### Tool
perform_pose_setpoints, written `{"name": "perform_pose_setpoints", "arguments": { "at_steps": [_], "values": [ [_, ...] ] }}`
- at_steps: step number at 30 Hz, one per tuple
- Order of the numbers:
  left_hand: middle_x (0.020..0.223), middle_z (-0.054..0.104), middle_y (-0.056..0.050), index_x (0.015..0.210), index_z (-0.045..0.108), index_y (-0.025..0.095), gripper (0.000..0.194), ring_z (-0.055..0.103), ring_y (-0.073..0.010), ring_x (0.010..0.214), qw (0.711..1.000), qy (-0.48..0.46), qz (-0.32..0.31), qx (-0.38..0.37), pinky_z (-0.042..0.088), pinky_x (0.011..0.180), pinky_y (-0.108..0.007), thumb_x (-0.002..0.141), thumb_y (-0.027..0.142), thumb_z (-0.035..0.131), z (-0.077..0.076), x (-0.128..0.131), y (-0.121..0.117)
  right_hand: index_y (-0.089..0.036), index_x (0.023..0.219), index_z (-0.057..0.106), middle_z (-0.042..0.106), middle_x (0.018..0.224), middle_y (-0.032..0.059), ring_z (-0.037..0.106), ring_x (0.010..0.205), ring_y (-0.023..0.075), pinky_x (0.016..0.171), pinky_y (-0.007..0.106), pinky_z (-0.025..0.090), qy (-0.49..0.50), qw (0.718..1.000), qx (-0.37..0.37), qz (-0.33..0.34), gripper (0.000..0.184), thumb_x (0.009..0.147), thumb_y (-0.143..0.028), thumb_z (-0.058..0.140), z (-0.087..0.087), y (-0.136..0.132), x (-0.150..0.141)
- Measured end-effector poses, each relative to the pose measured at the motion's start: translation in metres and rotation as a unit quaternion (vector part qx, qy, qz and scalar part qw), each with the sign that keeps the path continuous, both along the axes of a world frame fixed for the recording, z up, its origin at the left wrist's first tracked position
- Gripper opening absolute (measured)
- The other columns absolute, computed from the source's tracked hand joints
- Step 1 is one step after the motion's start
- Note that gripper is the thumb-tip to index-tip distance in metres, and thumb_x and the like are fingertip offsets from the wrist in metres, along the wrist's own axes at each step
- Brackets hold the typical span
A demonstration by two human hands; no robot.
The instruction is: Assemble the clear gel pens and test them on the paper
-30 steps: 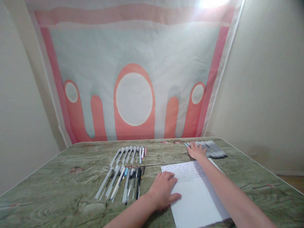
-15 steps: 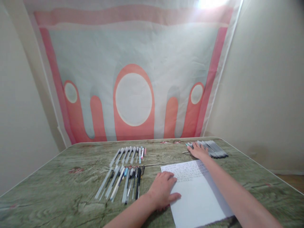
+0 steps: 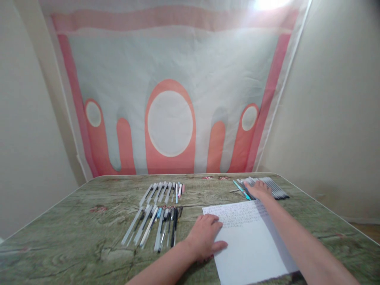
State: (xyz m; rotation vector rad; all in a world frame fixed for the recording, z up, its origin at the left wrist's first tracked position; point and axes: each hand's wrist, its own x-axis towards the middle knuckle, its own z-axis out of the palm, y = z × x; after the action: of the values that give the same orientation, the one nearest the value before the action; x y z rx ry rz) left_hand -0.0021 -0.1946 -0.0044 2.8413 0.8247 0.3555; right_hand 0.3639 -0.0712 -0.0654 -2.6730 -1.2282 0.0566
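- Sheet of paper (image 3: 249,249), 5 o'clock: white, dark rows of handwriting.
- Slim pen (image 3: 241,189), 4 o'clock: turquoise.
- Fanned pens (image 3: 275,187), nearly 4 o'clock: translucent grey, dark ends.
- Near pen row (image 3: 149,226), 7 o'clock: frosted white, black, some blue.
- Far pen row (image 3: 162,193), 7 o'clock: frosted white, black, pink.
- Table top (image 3: 74,237), 6 o'clock: greenish-brown wood grain, reddish patches.
- Backdrop (image 3: 124,59), 12 o'clock: pale grey-green, coral arches, whitish ovals.

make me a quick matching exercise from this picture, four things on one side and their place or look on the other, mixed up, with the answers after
Column 1
1. table
2. left hand
3. paper
4. right hand

Column 2
A. at the far-right pens
B. wood-patterned
C. white, with writing on its far part
D. at the paper's left edge

Pairs: 1-B, 2-D, 3-C, 4-A
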Motion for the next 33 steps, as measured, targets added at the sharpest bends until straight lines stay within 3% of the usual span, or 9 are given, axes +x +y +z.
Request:
{"name": "perform_pose_setpoints", "arguments": {
  "at_steps": [5,12,18,21,24,27,29,33],
  "values": [
    [0.119,0.047,-0.007,0.113,0.047,0.023,0.053,0.041,-0.0235,0.108,1.000,0.004,0.001,0.012,0.032,0.091,-0.038,0.074,0.057,0.044,-0.001,0.000,-0.001,-0.005,0.133,0.026,0.021,0.139,0.0186,0.015,0.127,0.0320,0.100,0.050,0.008,-0.012,1.000,0.014,0.019,0.094,0.069,-0.072,0.011,0.003,-0.001,-0.005],
    [0.117,0.048,-0.008,0.109,0.049,0.019,0.054,0.042,-0.0232,0.106,0.999,0.027,-0.007,0.034,0.033,0.090,-0.036,0.074,0.060,0.040,-0.002,0.000,-0.003,-0.008,0.135,0.021,0.015,0.142,0.0128,0.009,0.128,0.0317,0.101,0.050,0.007,-0.025,0.990,0.021,0.139,0.095,0.067,-0.074,0.014,-0.005,0.005,-0.038],
    [0.119,0.047,-0.009,0.110,0.049,0.019,0.055,0.041,-0.0238,0.107,0.998,0.045,-0.010,0.037,0.033,0.089,-0.037,0.075,0.060,0.037,-0.003,0.000,-0.003,-0.013,0.133,0.024,0.017,0.141,0.0135,0.011,0.128,0.0326,0.098,0.056,0.004,-0.052,0.989,0.022,0.135,0.076,0.075,-0.062,0.018,-0.016,0.004,-0.037],
    [0.118,0.048,-0.009,0.109,0.049,0.019,0.054,0.043,-0.0238,0.106,0.998,0.038,-0.018,0.041,0.034,0.088,-0.037,0.076,0.060,0.037,-0.002,0.000,-0.004,-0.012,0.131,0.029,0.022,0.139,0.0157,0.012,0.127,0.0333,0.097,0.057,0.004,-0.062,0.989,0.027,0.133,0.072,0.077,-0.058,0.019,-0.010,0.000,-0.036],
    [0.115,0.050,-0.009,0.107,0.051,0.018,0.053,0.044,-0.0240,0.105,0.998,0.034,-0.025,0.043,0.035,0.088,-0.037,0.076,0.059,0.039,-0.003,0.001,-0.005,-0.011,0.128,0.035,0.026,0.138,0.0160,0.014,0.126,0.0341,0.097,0.057,0.008,-0.081,0.984,0.050,0.153,0.070,0.078,-0.058,0.020,0.003,-0.004,-0.055],
    [0.115,0.051,-0.010,0.105,0.053,0.017,0.051,0.046,-0.0238,0.105,0.998,0.028,-0.035,0.045,0.036,0.088,-0.035,0.075,0.057,0.043,-0.003,0.002,-0.004,-0.012,0.119,0.046,0.038,0.131,0.0154,0.025,0.122,0.0325,0.097,0.051,0.017,-0.109,0.957,0.113,0.243,0.058,0.081,-0.052,0.027,0.018,-0.007,-0.097],
    [0.116,0.051,-0.009,0.105,0.053,0.017,0.049,0.045,-0.0234,0.106,0.998,0.015,-0.026,0.048,0.037,0.089,-0.034,0.074,0.055,0.046,0.004,0.001,-0.001,-0.013,0.112,0.052,0.050,0.118,0.0144,0.039,0.113,0.0273,0.096,0.043,0.024,-0.091,0.918,0.135,0.362,0.046,0.081,-0.043,0.035,0.027,-0.008,-0.133],
    [0.105,0.058,-0.007,0.098,0.057,0.019,0.031,0.052,-0.0214,0.099,0.998,0.030,0.052,0.028,0.040,0.085,-0.033,0.077,0.040,0.049,0.036,-0.016,0.012,-0.017,0.097,0.059,0.058,0.103,0.0095,0.048,0.100,0.0214,0.089,0.035,0.033,-0.018,0.822,0.158,0.546,0.026,0.077,-0.030,0.049,0.042,-0.011,-0.202]
  ]
}}
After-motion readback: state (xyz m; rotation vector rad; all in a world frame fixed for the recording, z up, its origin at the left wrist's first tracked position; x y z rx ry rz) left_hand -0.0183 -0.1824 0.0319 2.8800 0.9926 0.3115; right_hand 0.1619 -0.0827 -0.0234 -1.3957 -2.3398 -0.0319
